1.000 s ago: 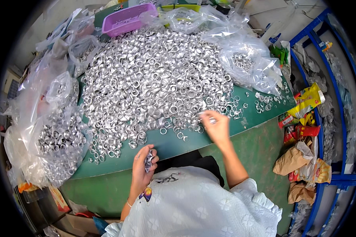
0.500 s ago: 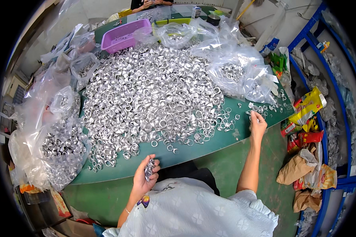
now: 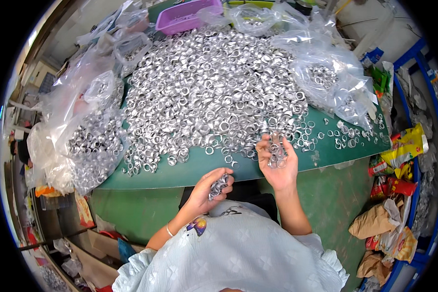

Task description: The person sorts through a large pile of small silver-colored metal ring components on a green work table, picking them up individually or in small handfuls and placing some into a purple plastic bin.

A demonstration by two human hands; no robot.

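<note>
A broad heap of silver-coloured metal rings (image 3: 209,92) covers most of the green table (image 3: 192,168). Close to the near edge, my left hand (image 3: 205,191) is closed around a small bunch of rings (image 3: 219,187). To its right, at the front of the heap, my right hand (image 3: 283,171) is turned palm up with its fingers curled, and several rings (image 3: 278,155) lie in it. The two hands are apart. Loose rings (image 3: 348,136) are scattered at the table's right corner.
Clear plastic bags of rings stand on the left (image 3: 90,146) and right (image 3: 326,80). A purple basin (image 3: 182,18) sits at the back. Beyond the table's right end are snack packets (image 3: 408,146), a brown paper bag (image 3: 374,219) and a blue rack (image 3: 423,185).
My right hand has moved left from the scattered rings at the right corner and turned palm up, showing rings. My left hand, still gripping its bunch, is nearer to it. The view has shifted.
</note>
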